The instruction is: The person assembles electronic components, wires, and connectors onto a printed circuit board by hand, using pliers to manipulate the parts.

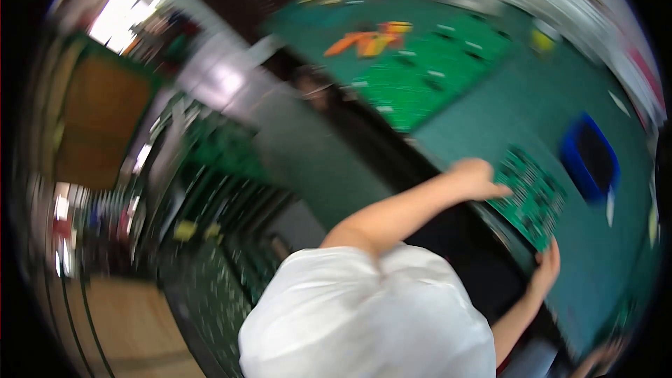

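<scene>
A green circuit board [528,196] crowded with small parts is held at the near edge of the green-topped bench, and the picture is somewhat smeared by motion. My left hand [478,180] grips its left edge, the thumb lying over the board's face. At the board's near right corner, my right hand [547,269] holds on with the fingers along the edge. The undersides of the fingers are hidden.
Further left on the bench lies a large green panel of boards [437,70], with orange and yellow tools [371,40] beyond it. A blue bin [590,157] stands right of my board. Racks of boards [217,196] fill the left. Another person's hand [605,357] shows at lower right.
</scene>
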A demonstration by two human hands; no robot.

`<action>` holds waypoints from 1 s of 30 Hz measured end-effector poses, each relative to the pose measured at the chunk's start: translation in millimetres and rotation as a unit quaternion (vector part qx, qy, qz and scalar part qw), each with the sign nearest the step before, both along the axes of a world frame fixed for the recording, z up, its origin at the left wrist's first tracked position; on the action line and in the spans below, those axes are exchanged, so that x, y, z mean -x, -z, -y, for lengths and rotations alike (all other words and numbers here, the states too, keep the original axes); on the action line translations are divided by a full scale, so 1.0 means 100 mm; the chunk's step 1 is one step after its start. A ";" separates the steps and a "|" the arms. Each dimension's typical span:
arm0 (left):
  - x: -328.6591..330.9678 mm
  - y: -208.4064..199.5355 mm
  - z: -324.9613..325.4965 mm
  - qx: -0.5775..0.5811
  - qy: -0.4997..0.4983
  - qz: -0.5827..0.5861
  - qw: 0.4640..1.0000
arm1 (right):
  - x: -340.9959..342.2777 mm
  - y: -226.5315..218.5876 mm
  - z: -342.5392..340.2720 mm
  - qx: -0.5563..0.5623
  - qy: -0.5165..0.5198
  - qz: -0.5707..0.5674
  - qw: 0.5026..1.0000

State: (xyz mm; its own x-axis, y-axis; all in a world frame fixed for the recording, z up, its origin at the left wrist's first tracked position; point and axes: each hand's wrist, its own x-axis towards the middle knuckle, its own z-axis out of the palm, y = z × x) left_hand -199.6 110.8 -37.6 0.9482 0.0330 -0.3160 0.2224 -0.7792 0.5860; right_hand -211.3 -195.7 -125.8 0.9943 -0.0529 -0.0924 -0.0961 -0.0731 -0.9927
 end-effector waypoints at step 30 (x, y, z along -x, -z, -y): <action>0.00 -0.06 0.16 -0.007 0.072 0.036 0.997 | -0.01 -0.21 0.00 0.087 0.007 0.008 0.996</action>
